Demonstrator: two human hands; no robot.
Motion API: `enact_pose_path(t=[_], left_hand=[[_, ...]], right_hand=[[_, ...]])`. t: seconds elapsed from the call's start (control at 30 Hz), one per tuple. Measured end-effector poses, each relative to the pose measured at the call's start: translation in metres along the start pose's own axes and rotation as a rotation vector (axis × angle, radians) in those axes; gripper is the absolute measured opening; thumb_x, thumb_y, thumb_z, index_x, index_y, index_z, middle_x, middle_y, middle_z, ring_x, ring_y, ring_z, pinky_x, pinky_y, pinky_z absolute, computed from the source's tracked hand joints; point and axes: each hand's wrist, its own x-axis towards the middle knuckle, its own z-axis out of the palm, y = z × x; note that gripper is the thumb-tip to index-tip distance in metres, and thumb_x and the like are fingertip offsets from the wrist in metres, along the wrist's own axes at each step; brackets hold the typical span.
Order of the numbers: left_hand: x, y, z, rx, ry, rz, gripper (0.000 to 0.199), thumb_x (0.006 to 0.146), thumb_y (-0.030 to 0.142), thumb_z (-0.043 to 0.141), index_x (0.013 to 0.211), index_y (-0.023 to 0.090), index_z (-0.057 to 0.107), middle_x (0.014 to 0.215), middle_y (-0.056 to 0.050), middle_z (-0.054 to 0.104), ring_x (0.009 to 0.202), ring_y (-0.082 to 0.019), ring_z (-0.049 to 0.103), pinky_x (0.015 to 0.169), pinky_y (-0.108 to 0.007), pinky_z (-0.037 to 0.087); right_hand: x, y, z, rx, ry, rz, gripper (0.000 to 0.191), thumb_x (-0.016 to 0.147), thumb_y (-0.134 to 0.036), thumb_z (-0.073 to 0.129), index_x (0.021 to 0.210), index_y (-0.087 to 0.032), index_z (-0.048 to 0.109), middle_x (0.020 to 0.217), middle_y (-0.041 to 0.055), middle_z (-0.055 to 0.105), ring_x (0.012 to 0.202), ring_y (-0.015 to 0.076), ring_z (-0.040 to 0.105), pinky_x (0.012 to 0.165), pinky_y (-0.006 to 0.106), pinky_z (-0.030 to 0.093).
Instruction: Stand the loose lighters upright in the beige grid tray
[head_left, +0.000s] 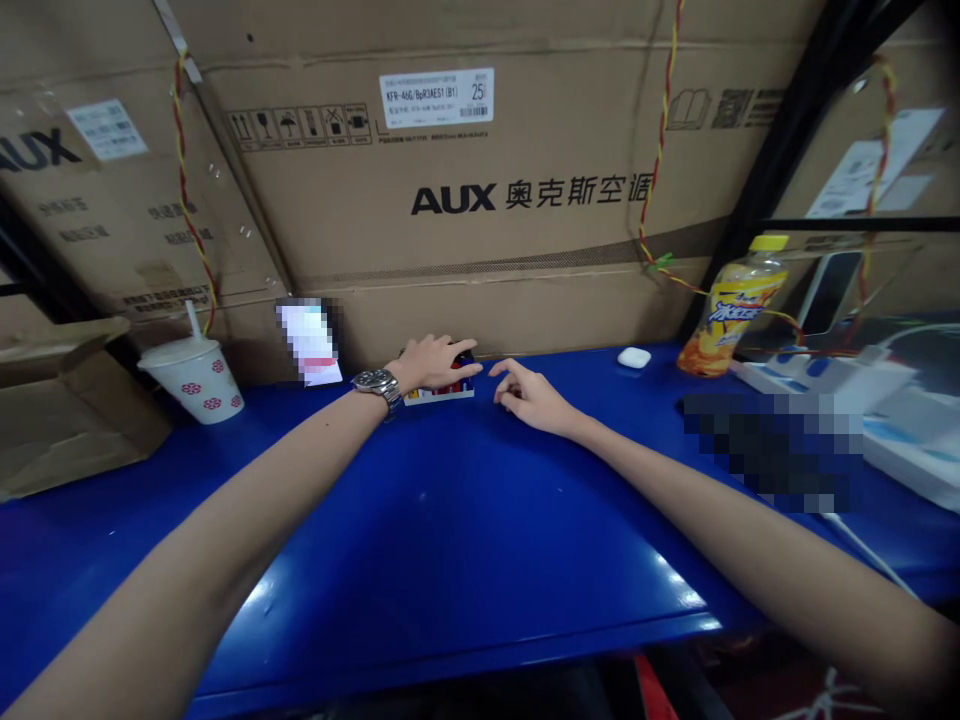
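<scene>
Our left hand (436,364), fingers spread, lies over a small multicoloured item (441,392) at the blue tabletop's (480,540) back — our right (536,400), loosely curled, empty. Brown cardboard carton (480,240) reads "AUX", "KFR-46G/BpR3AES1 (B1)".

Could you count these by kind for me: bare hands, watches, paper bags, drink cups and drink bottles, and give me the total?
Hands: 2, the left hand and the right hand
Watch: 1
Paper bag: 1
Cup: 1
Bottle: 1
Total: 6
</scene>
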Motion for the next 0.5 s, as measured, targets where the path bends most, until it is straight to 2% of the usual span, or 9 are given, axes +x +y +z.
enact_pose_path(t=[0.07, 0.17, 0.3, 0.4, 0.43, 0.5], left_hand=[[0.003, 0.011, 0.003, -0.060, 0.021, -0.114, 0.076, 0.075, 0.073, 0.043, 0.133, 0.024, 0.051, 0.116, -0.022, 0.062, 0.106, -0.041, 0.055, 0.091, -0.056, 0.037], [0.008, 0.030, -0.001, -0.131, -0.023, -0.202, 0.073, 0.067, 0.071, 0.055, 0.112, 0.014, 0.064, 0.098, -0.024, 0.067, 0.098, -0.041, 0.059, 0.086, -0.051, 0.041], [0.011, 0.049, -0.014, -0.174, -0.099, -0.289, 0.063, 0.063, 0.068, 0.059, 0.093, 0.013, 0.069, 0.097, -0.024, 0.069, 0.099, -0.044, 0.059, 0.084, -0.050, 0.042], [0.007, 0.049, -0.014, -0.268, -0.171, -0.336, 0.066, 0.066, 0.068, 0.054, 0.098, 0.012, 0.068, 0.099, -0.026, 0.068, 0.091, -0.043, 0.062, 0.078, -0.049, 0.044], [0.005, 0.045, -0.012, -0.317, -0.168, -0.343, 0.068, 0.068, 0.068, 0.051, 0.102, 0.011, 0.066, 0.099, -0.027, 0.068, 0.087, -0.041, 0.064, 0.074, -0.048, 0.045], [-0.001, 0.035, -0.005, -0.390, -0.090, -0.351, 0.068, 0.071, 0.068, 0.047, 0.104, 0.012, 0.064, 0.095, -0.026, 0.069, 0.080, -0.038, 0.065, 0.069, -0.045, 0.046]], right_hand=[[0.000, 0.000, 0.000, -0.027, 0.011, -0.007, 0.032, 0.073, -0.014, 0.045, 0.104, -0.020, 0.046, 0.072, -0.0008, 0.063, 0.061, 0.0143, 0.058, 0.065, 0.029, 0.044], [0.001, -0.002, -0.001, -0.083, 0.101, 0.038, 0.033, 0.071, -0.012, 0.044, 0.104, -0.020, 0.046, 0.070, -0.0009, 0.063, 0.060, 0.0150, 0.057, 0.064, 0.029, 0.043], [0.000, -0.004, -0.005, -0.151, 0.269, 0.176, 0.028, 0.073, -0.013, 0.043, 0.099, -0.020, 0.048, 0.070, 0.0010, 0.063, 0.062, 0.0168, 0.057, 0.065, 0.030, 0.041], [-0.001, -0.005, -0.005, -0.162, 0.275, 0.214, 0.022, 0.076, -0.017, 0.043, 0.097, -0.020, 0.049, 0.069, 0.0013, 0.063, 0.063, 0.0174, 0.057, 0.065, 0.031, 0.041], [-0.001, -0.005, -0.004, -0.159, 0.261, 0.205, 0.021, 0.077, -0.018, 0.043, 0.097, -0.020, 0.049, 0.069, 0.0014, 0.063, 0.062, 0.0173, 0.057, 0.065, 0.031, 0.041], [-0.002, -0.006, -0.003, -0.152, 0.220, 0.161, 0.020, 0.078, -0.019, 0.043, 0.098, -0.020, 0.048, 0.070, 0.0013, 0.063, 0.061, 0.0168, 0.057, 0.065, 0.031, 0.042]])
